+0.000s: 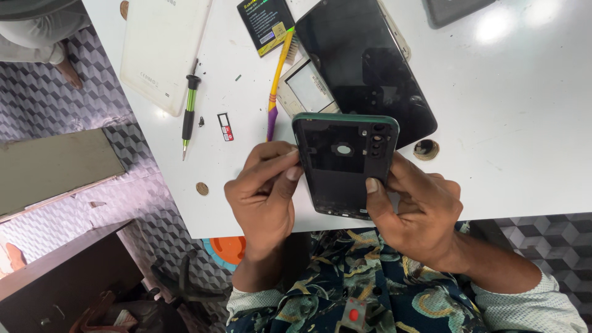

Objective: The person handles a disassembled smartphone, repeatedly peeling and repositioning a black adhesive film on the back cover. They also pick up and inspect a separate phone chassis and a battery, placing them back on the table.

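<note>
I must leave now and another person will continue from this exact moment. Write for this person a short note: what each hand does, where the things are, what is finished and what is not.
Left hand: grips the left edge of the phone back cover, thumb and fingers on its rim.
Right hand: holds the cover's right edge, thumb on its inner face.
The cover is held above the table edge, inner side up, empty.
On the table: dark phone body, battery, brush, screwdriver, SIM tray, white tablet.
Done: cover is off, battery out.
Left: cover is not yet back on the phone.
</note>
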